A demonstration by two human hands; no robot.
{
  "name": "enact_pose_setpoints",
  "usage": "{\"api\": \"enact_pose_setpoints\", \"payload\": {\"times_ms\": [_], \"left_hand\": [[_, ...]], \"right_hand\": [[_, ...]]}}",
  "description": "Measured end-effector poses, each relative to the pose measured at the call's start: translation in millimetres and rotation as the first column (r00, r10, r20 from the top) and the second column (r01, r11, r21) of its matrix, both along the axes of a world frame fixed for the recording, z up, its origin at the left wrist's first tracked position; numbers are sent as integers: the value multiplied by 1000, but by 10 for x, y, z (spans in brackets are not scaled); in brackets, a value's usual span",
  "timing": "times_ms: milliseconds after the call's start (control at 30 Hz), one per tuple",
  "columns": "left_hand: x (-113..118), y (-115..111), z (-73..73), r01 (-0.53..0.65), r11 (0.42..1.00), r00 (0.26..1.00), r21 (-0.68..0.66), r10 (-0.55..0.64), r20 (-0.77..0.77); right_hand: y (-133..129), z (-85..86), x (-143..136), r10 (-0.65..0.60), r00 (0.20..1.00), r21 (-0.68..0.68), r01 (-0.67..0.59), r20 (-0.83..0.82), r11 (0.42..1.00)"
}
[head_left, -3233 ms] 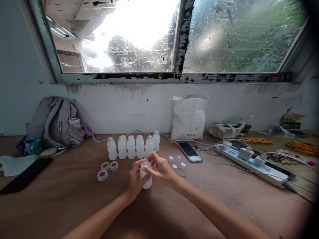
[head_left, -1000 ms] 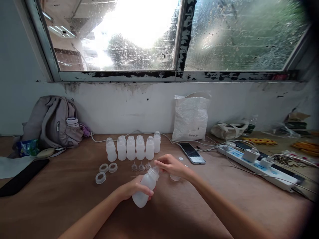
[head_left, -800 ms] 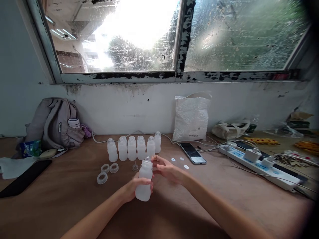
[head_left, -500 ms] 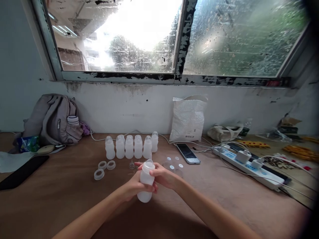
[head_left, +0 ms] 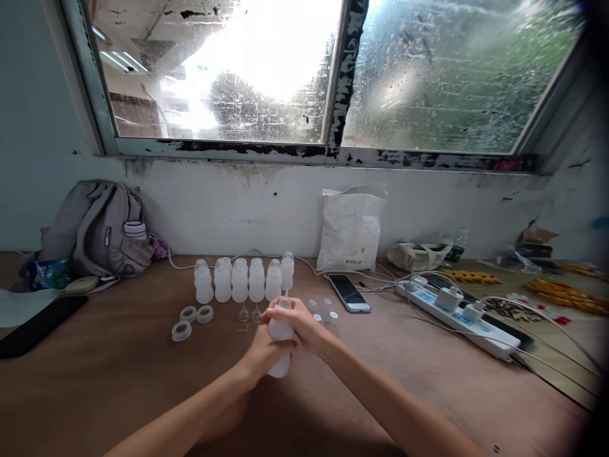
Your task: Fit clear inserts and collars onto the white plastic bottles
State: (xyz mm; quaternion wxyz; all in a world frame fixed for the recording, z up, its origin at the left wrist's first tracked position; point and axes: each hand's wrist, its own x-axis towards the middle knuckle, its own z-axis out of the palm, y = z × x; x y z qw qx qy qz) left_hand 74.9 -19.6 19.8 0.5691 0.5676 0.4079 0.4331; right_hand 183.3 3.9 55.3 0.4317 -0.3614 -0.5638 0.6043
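A frosted white baby bottle (head_left: pixel 280 367) stands tilted in front of me, with a clear nipple (head_left: pixel 285 301) at its top. My left hand (head_left: pixel 267 348) is wrapped round the bottle's body. The fingers of my right hand (head_left: pixel 301 320) close round the collar just below the nipple. Behind, several similar bottles (head_left: pixel 240 280) stand in a row with clear tops. Left of my hands lie three white rings (head_left: pixel 181 331). Two loose clear nipples (head_left: pixel 243 312) stand just past my left hand. Small white discs (head_left: pixel 333 315) lie right of my right hand.
A phone (head_left: pixel 349 293) lies behind the discs, before a white mailer bag (head_left: pixel 351 231). On the right runs a power strip (head_left: pixel 457 318) with plugs and cables. A backpack (head_left: pixel 102 231) and a black slab (head_left: pixel 40 329) are at the left.
My right hand has moved up over the bottle's top, its fingers now wrapped round the collar. My left hand keeps its hold on the body. The whole view has shifted slightly.
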Motion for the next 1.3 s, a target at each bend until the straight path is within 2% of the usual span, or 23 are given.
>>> {"api": "enact_pose_setpoints", "payload": {"times_ms": [67, 100, 167, 233, 267, 300, 367, 433, 500, 567, 600, 633, 667, 700, 767, 800, 867, 933, 1000, 1100, 1167, 1233, 1300], "left_hand": [[15, 85, -31, -136, 976, 983, 168, 154, -103], [8, 114, -39, -124, 979, 983, 160, 143, -111], [-27, 130, -40, 59, 998, 998, -19, -59, -10], [-71, 105, -31, 331, 927, 935, -175, -297, 195], [-89, 91, -28, 426, 884, 891, -191, -373, 258], [-102, 83, -27, 450, 877, 879, -169, -401, 257], [-105, 99, -34, 345, 936, 934, -73, -334, 129], [-88, 148, -47, 141, 988, 990, 63, -139, -38], [-70, 198, -53, -30, 982, 989, 187, 57, -138], [-75, 211, -36, -67, 976, 981, 207, 102, -163], [-91, 201, -17, -15, 989, 989, 144, 36, -141], [-114, 180, 8, 93, 995, 993, 38, -90, -81], [-142, 154, 37, 233, 969, 972, -78, -234, 5], [-170, 124, 67, 372, 912, 928, -172, -359, 103], [-206, 74, 121, 521, 817, 851, -246, -476, 220], [-206, 59, 140, 515, 823, 854, -239, -471, 221], [-164, 55, 155, 392, 901, 918, -188, -370, 139], [-83, 78, 141, 213, 973, 977, -94, -211, 24], [3, 114, 111, 62, 997, 995, 45, -58, -83], [83, 156, 71, -100, 961, 963, 258, 158, -216], [95, 168, 52, -175, 927, 915, 332, 278, -293], [76, 177, 25, -224, 898, 854, 378, 368, -368], [31, 192, -24, -214, 883, 809, 418, 400, -431]], "right_hand": [[17, -18, -16, -130, 991, 90, 126, 40, 988], [19, -8, -8, -136, 990, 116, 131, 42, 985], [7, 51, 34, -28, 1000, 80, 26, 13, 996], [-19, 124, 82, 149, 988, -2, -149, -31, 989], [-32, 145, 94, 218, 975, -22, -219, -43, 976], [-40, 148, 92, 250, 967, -24, -251, -41, 968], [-42, 87, 47, 162, 987, 28, -161, -5, 986], [-25, -31, -27, -52, 998, 117, 49, 24, 992], [-4, -133, -82, -213, 977, 195, 205, 17, 959], [6, -157, -91, -245, 970, 215, 239, 0, 947], [3, -135, -79, -213, 977, 190, 211, -9, 959], [-5, -97, -60, -154, 988, 142, 155, -16, 978], [-17, -50, -39, -74, 997, 80, 76, -23, 994], [-32, -2, -21, 6, 999, 20, -5, -34, 1000], [-57, 65, -2, 85, 994, -42, -88, -66, 995], [-65, 79, -3, 71, 994, -45, -75, -79, 996], [-65, 73, -21, -25, 993, -25, 22, -112, 999], [-52, 44, -41, -121, 984, -13, 121, -131, 993], [-37, 19, -50, -183, 976, 11, 186, -121, 982], [-23, 0, -40, -217, 973, 100, 225, -79, 969], [-10, 3, -19, -210, 977, 166, 211, -19, 963], [16, 28, 18, -189, 979, 222, 168, 77, 961], [59, 87, 88, -170, 971, 288, 116, 169, 950]]}}
